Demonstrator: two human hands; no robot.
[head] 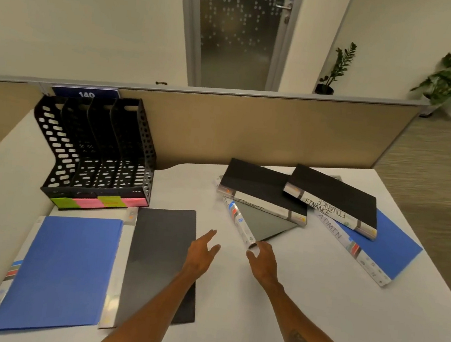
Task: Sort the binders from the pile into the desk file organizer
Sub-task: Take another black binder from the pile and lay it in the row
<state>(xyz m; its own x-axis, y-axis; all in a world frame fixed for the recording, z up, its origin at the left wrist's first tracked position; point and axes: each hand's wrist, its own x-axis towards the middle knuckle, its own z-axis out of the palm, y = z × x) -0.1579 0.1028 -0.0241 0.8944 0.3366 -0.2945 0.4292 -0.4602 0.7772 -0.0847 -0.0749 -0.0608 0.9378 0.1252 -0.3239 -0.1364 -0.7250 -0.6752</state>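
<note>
Black mesh organizer [98,155] stands far left on the white bench [287,306], up against the divider [251,134], with green and pink stickies [101,202] along its front. Just near of it, a blue binder [61,270] and a dark binder [161,248] lie flat side by side. The pile [293,207] is off to the right: two black FINANCE binders [338,193] on top, with a grey binder [266,224] and a blue ADMIN binder [391,245] poking out underneath. Left hand [201,253] hovers open by the dark binder's right edge. Right hand [264,261] is open too, fingers relaxed, right at the grey binder's near corner. Can't tell if it's touching.
</note>
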